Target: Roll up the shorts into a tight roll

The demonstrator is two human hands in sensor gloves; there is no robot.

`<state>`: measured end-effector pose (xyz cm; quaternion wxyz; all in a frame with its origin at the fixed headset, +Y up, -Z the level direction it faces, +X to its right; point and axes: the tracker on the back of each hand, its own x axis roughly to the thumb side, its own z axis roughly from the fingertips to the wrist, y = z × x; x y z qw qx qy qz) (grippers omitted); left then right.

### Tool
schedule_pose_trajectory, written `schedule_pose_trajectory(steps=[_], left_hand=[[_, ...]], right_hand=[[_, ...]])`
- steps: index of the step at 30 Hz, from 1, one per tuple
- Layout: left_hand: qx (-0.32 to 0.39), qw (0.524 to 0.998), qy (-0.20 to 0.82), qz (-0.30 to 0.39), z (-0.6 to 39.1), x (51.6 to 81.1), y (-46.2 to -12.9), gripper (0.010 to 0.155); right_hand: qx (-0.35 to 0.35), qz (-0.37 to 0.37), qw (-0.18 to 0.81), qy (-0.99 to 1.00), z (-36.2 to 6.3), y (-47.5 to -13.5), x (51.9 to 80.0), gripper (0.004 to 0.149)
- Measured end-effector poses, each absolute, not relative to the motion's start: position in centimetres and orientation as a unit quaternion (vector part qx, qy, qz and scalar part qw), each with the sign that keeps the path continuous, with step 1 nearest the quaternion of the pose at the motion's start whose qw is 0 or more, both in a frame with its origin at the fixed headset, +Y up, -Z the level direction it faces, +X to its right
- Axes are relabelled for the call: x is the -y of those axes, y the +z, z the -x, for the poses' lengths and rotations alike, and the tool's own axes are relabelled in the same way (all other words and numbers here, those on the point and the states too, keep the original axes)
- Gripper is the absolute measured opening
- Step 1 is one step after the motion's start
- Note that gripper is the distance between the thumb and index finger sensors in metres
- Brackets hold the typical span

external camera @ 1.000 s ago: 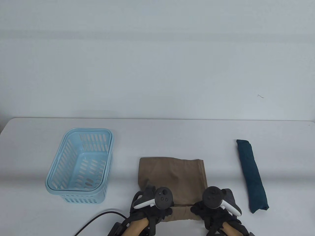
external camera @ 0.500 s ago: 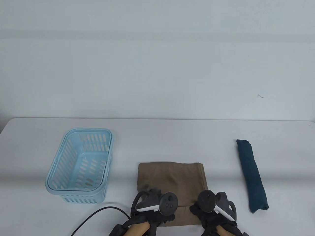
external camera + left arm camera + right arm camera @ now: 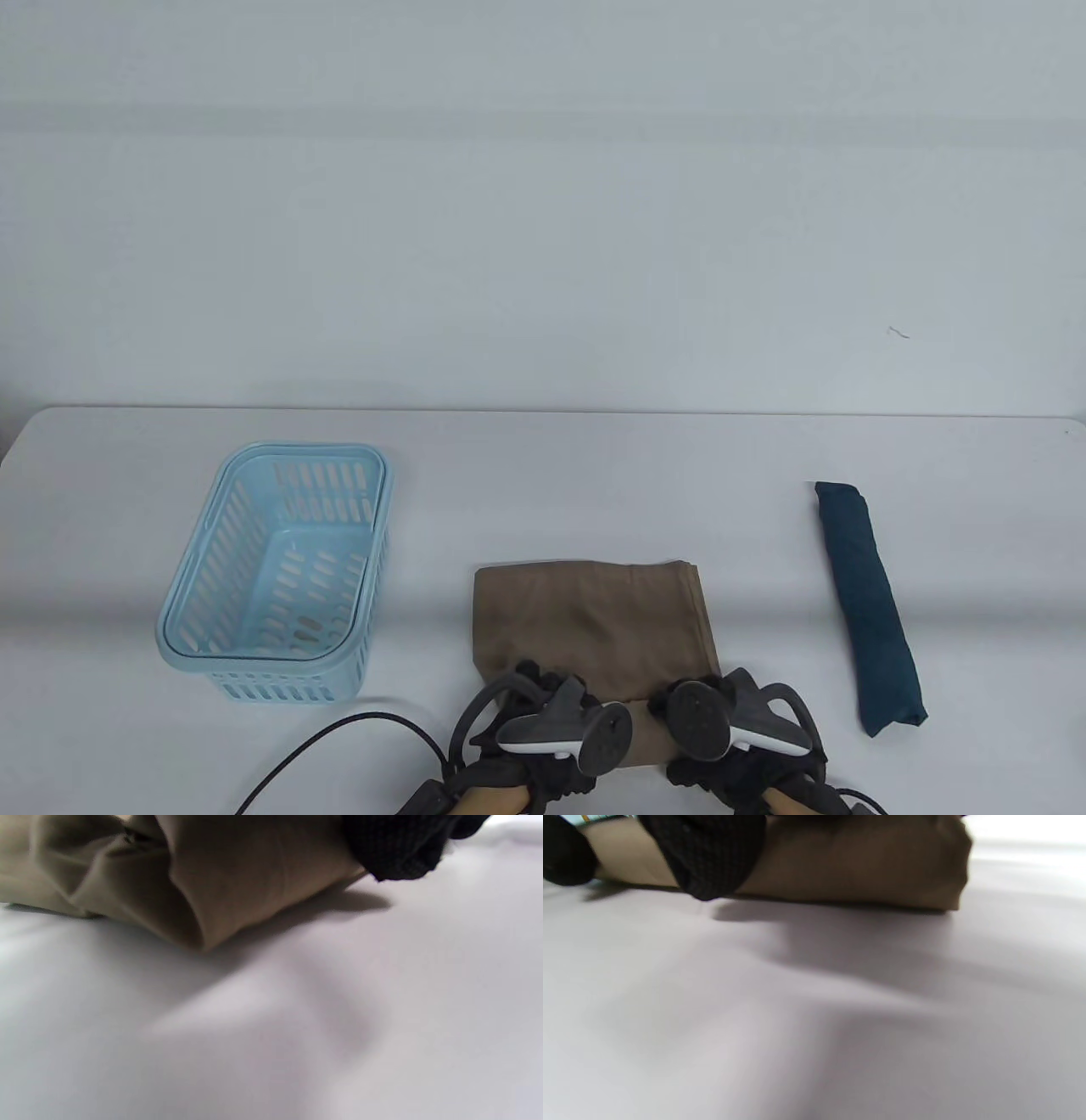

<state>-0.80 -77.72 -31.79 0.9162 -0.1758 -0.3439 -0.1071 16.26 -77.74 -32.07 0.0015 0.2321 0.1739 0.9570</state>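
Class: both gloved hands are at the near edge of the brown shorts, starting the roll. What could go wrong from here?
1. The shorts show creases near the left hand; these may get rolled in and leave a loose roll.
2. If the right hand and left hand advance unevenly, the roll may come out skewed.

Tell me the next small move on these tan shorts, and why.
Probably roll the near edge another turn away from you. Both hands, left hand and right hand, grip the near end of the tan fabric shorts, but most of the cloth beyond them lies flat.
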Motion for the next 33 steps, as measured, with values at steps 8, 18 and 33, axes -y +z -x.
schedule_pose_trajectory(steps=[8, 18, 33], left_hand=[[0.336, 0.927, -0.03, 0.167, 2.0, 76.4, -32.8, 0.069], [0.309, 0.929, 0.097, 0.181, 4.2, 75.0, -34.4, 0.06], [0.335, 0.93, 0.075, 0.133, 3.9, 71.5, -33.3, 0.046]], right_hand=[[-0.174, -0.228, 0.052, 0.957, -16.8, -32.5, 77.0, 0.067], [-0.22, -0.174, 0.221, 0.934, -18.7, -33.6, 76.4, 0.056], [-0.2, -0.125, 0.216, 0.947, -18.6, -33.8, 77.3, 0.052]])
